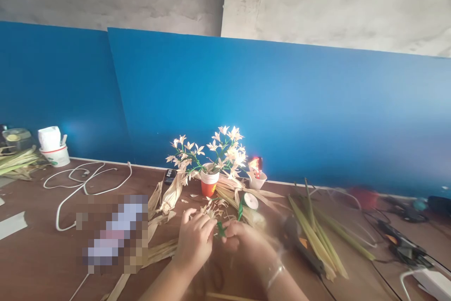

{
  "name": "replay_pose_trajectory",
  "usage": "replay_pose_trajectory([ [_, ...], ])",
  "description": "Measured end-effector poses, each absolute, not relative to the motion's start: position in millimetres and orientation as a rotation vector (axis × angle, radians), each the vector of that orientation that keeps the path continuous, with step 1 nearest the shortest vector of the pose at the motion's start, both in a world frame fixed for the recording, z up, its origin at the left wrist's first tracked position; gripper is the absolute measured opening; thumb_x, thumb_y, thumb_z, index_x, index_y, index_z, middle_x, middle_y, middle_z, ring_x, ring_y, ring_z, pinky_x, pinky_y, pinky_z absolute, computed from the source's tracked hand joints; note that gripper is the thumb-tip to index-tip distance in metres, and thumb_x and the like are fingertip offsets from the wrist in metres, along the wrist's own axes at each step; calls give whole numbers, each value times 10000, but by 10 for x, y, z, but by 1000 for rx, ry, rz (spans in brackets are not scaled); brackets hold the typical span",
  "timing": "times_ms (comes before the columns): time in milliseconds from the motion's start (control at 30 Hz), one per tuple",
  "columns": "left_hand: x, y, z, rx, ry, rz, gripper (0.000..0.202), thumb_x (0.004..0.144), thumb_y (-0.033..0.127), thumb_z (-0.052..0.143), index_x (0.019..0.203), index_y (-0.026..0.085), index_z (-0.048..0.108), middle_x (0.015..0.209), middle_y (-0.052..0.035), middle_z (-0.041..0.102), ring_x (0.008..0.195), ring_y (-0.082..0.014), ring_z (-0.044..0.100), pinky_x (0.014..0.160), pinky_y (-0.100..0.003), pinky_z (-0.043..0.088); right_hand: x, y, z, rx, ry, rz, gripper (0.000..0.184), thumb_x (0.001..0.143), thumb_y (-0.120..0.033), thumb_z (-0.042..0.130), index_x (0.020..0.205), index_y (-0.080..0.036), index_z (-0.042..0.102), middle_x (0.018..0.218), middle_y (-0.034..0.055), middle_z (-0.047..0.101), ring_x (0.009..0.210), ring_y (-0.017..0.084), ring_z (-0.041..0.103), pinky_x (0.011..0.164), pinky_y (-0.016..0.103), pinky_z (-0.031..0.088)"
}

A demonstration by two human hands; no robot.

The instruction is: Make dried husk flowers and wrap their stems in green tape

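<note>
My left hand (197, 241) is closed, its fingers pinched together near the green tape; what they hold is hidden behind them. My right hand (246, 242) grips a strip of green floral tape (221, 229), which shows between the two hands. Another green length (240, 210) rises just behind the right fingers, beside a tape roll with a white face (251, 201). Pale husk scraps (214, 208) lie beyond the fingertips. Behind them, a red and white stack of paper cups (210, 182) holds cream husk flowers (230, 150) on green stems.
Dried husks (173, 194) surround the cups. A dark-handled tool (306, 247) and green-yellow leaves (319, 235) lie right of my hands. White cables (86, 181) curl at left near a blurred-out object (114, 233). A blue partition (282, 108) stands behind the brown table (38, 261).
</note>
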State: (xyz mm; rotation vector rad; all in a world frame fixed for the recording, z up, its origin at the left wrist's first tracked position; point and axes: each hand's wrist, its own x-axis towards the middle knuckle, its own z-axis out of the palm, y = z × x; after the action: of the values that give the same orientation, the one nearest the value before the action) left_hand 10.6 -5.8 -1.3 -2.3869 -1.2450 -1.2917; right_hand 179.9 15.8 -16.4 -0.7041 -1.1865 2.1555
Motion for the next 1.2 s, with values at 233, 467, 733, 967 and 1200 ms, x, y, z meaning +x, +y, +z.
replay_pose_trajectory([
  [233,124,-60,-38,-2391,-1199,-1272,230,778,4,484,733,186,617,613,17,601,636,-160,560,816,-381,344,1821,237,-282,-641,-1091,2219,333,898,-325,553,1189,-165,532,1190,83,566,996,211,593,830,418,512],
  [467,126,-53,-32,-2392,-1193,-1245,251,788,-1,470,728,186,625,619,6,606,640,-162,562,820,-390,352,1834,234,-282,-543,-1005,2237,233,796,-280,632,645,-117,562,509,-65,459,431,45,389,441,183,338],
  [733,123,-55,-30,-2394,-1186,-1226,244,794,5,479,710,185,619,624,1,615,646,-169,569,810,-393,361,1788,197,-187,-547,-982,2246,274,653,-235,592,468,-178,398,428,-87,270,421,52,210,448,233,127],
  [967,119,-56,-43,-2412,-1198,-1226,242,795,1,479,733,183,626,638,-1,621,657,-168,570,820,-398,355,1796,186,-167,-567,-982,2239,258,650,-238,588,482,-180,400,434,-91,266,430,53,186,462,243,122],
  [1200,122,-58,-45,-2407,-1192,-1224,239,795,5,483,733,184,630,638,-3,625,652,-168,572,819,-397,359,1796,195,-187,-566,-994,2232,253,649,-237,584,477,-177,408,425,-91,265,421,52,189,461,247,120],
])
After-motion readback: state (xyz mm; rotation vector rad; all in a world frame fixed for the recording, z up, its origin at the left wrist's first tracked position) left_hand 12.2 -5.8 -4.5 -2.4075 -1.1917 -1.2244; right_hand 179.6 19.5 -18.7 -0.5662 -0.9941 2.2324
